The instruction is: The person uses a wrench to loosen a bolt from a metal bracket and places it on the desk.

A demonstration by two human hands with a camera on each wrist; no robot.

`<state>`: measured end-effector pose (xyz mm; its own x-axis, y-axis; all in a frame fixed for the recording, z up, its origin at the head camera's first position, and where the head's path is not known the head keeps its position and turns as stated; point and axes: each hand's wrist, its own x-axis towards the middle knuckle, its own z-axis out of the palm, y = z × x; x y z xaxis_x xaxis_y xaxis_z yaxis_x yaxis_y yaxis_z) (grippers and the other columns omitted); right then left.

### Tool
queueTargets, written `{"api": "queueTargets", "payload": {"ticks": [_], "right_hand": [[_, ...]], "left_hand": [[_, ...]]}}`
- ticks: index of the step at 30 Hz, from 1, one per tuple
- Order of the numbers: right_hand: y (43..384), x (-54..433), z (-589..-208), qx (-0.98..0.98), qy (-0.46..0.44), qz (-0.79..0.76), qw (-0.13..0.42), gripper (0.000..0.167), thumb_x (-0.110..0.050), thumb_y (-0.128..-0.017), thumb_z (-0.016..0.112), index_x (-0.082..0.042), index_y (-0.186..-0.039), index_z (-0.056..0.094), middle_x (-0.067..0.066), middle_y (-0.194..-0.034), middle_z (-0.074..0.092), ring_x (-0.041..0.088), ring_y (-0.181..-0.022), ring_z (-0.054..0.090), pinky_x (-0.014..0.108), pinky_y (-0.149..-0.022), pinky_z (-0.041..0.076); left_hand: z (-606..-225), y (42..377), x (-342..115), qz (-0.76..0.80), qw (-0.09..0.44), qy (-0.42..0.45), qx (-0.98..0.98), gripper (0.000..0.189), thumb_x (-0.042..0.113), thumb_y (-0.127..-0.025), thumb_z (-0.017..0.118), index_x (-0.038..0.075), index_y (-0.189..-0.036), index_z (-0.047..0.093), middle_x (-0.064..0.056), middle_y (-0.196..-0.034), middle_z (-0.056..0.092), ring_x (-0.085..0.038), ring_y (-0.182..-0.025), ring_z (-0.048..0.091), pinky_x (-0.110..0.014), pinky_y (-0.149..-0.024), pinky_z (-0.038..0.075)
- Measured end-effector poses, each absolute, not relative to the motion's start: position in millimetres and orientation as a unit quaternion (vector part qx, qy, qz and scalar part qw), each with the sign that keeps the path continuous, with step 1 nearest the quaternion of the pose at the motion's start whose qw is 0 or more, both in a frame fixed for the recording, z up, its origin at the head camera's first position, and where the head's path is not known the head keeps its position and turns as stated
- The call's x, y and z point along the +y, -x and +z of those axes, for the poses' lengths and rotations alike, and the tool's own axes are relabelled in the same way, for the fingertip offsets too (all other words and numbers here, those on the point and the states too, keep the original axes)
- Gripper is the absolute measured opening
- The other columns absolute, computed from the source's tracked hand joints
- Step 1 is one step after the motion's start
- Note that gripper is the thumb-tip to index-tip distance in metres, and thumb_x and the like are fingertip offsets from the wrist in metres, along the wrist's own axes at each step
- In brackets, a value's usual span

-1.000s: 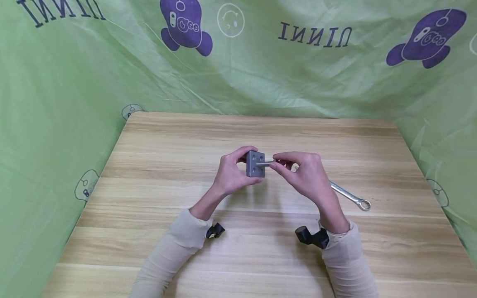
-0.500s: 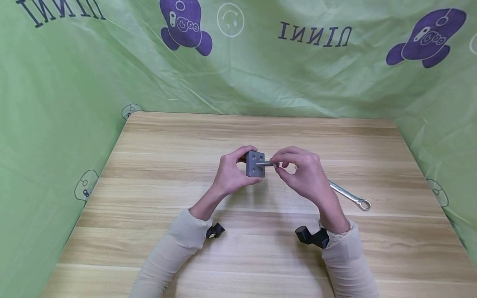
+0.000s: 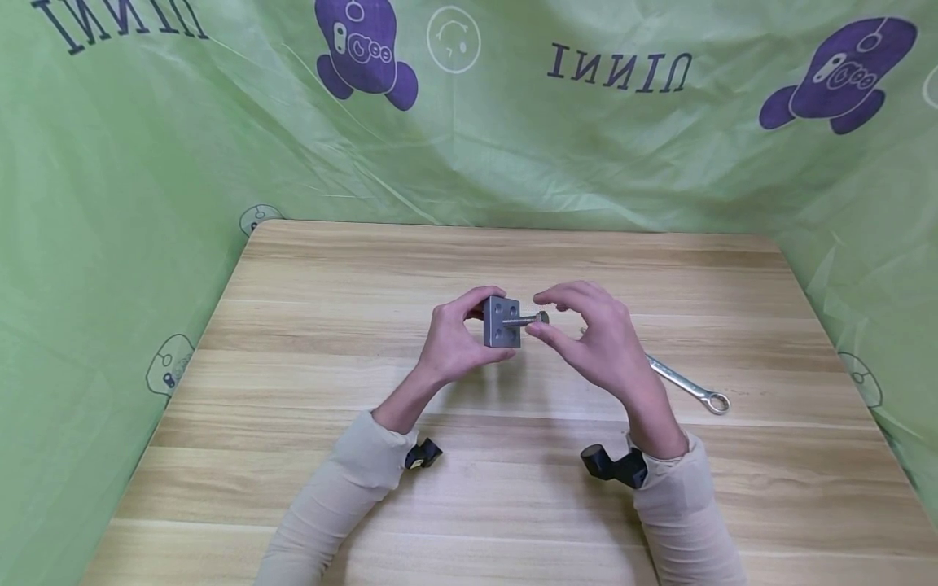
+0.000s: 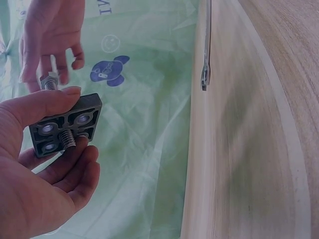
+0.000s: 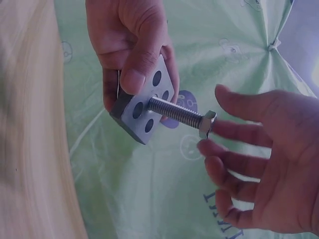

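Note:
My left hand (image 3: 456,342) grips a square grey metal plate (image 3: 501,322) by its edges, thumb on one side and fingers on the other. Holes sit near the plate's corners, and its back face (image 4: 66,123) is ribbed. A threaded bolt (image 5: 177,112) runs through the middle, its tip (image 4: 67,138) showing at the back near the left fingers. At the bolt's outer end is a hex head (image 5: 207,124). Around that head my right hand (image 3: 593,330) is spread, thumb apart from it and fingertips right at its far side.
A combination wrench (image 3: 689,384) lies on the wooden table (image 3: 352,268) to the right, partly hidden behind the right hand and wrist. Green printed cloth (image 3: 469,146) hangs behind the table and along its sides. Black wrist cameras (image 3: 614,466) sit at both cuffs.
The right fingers have parted from their pinch on the bolt's outer end, exposing the hex head. The left hand and the plate have stayed in place.

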<state>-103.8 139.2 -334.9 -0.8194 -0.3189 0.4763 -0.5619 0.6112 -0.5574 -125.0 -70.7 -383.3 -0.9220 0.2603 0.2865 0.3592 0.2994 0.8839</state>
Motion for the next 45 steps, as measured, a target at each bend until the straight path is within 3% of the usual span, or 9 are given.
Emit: {"api": "queueTargets", "payload": {"ticks": [3, 6, 15, 28, 33, 39, 42, 45], "right_hand": [[103.6, 139.0, -333.6, -0.901, -0.206, 0.353, 0.145, 0.029, -0.019, -0.080, 0.083, -0.004, -0.104, 0.076, 0.008, -0.089, 0.076, 0.018, -0.077, 0.065, 0.025, -0.061, 0.043], [103.0, 138.6, -332.9, -0.913, -0.187, 0.343, 0.121, 0.023, -0.023, -0.084, 0.081, -0.005, -0.099, 0.078, 0.005, -0.077, 0.074, 0.014, -0.067, 0.060, 0.022, -0.053, 0.038], [103.4, 140.1, -334.1, -0.895, -0.229, 0.353, 0.149, 0.024, -0.014, -0.079, 0.084, -0.006, -0.100, 0.080, 0.007, -0.080, 0.077, 0.012, -0.065, 0.060, 0.019, -0.048, 0.036], [103.3, 137.7, -334.8, -0.863, -0.277, 0.373, 0.196, 0.022, 0.012, -0.073, 0.079, -0.005, -0.086, 0.080, 0.008, -0.089, 0.075, 0.018, -0.073, 0.069, 0.010, -0.066, 0.046], [103.1, 138.0, -335.1, -0.864, -0.284, 0.366, 0.199, 0.025, 0.013, -0.071, 0.080, -0.006, -0.087, 0.080, 0.008, -0.095, 0.074, 0.022, -0.085, 0.069, 0.024, -0.073, 0.050], [103.3, 138.8, -334.8, -0.870, -0.277, 0.367, 0.178, 0.040, -0.006, -0.073, 0.087, -0.005, -0.110, 0.073, 0.014, -0.114, 0.070, 0.032, -0.109, 0.059, 0.042, -0.094, 0.045], [103.5, 138.5, -334.4, -0.887, -0.238, 0.357, 0.168, 0.044, -0.017, -0.075, 0.087, -0.004, -0.114, 0.072, 0.013, -0.107, 0.073, 0.029, -0.103, 0.063, 0.038, -0.084, 0.047], [103.5, 138.5, -333.5, -0.906, -0.198, 0.342, 0.150, 0.038, -0.022, -0.078, 0.085, -0.004, -0.110, 0.074, 0.009, -0.089, 0.075, 0.022, -0.083, 0.066, 0.028, -0.065, 0.044]], "left_hand": [[-383.6, 125.0, -70.7, -0.561, 0.044, 0.192, -0.804, 0.069, 0.001, -0.058, 0.091, 0.007, -0.122, 0.064, -0.017, -0.110, 0.074, -0.031, -0.093, 0.071, -0.050, -0.089, 0.058], [-383.9, 124.9, -70.7, -0.565, 0.044, 0.193, -0.801, 0.069, 0.000, -0.058, 0.091, 0.006, -0.121, 0.064, -0.018, -0.110, 0.073, -0.032, -0.092, 0.070, -0.053, -0.089, 0.057], [-383.6, 125.1, -70.6, -0.557, 0.045, 0.191, -0.807, 0.069, 0.001, -0.058, 0.091, 0.007, -0.122, 0.065, -0.015, -0.110, 0.074, -0.028, -0.093, 0.071, -0.040, -0.088, 0.058], [-383.5, 126.2, -70.2, -0.562, 0.044, 0.193, -0.803, 0.069, 0.000, -0.058, 0.091, 0.006, -0.122, 0.065, -0.016, -0.109, 0.074, -0.029, -0.093, 0.070, -0.043, -0.087, 0.058], [-383.1, 126.1, -69.9, -0.564, 0.047, 0.195, -0.801, 0.069, 0.000, -0.058, 0.091, 0.006, -0.121, 0.064, -0.017, -0.109, 0.073, -0.030, -0.093, 0.070, -0.047, -0.087, 0.058], [-382.6, 125.6, -69.9, -0.562, 0.049, 0.197, -0.802, 0.069, 0.000, -0.058, 0.091, 0.006, -0.122, 0.064, -0.017, -0.109, 0.073, -0.031, -0.093, 0.070, -0.050, -0.088, 0.058], [-383.1, 125.2, -70.2, -0.558, 0.051, 0.197, -0.804, 0.069, 0.001, -0.059, 0.091, 0.006, -0.122, 0.064, -0.017, -0.109, 0.073, -0.029, -0.092, 0.070, -0.046, -0.087, 0.059], [-384.0, 125.1, -70.7, -0.557, 0.051, 0.197, -0.805, 0.068, 0.001, -0.059, 0.091, 0.006, -0.122, 0.064, -0.016, -0.109, 0.074, -0.029, -0.092, 0.070, -0.042, -0.087, 0.058]]}}
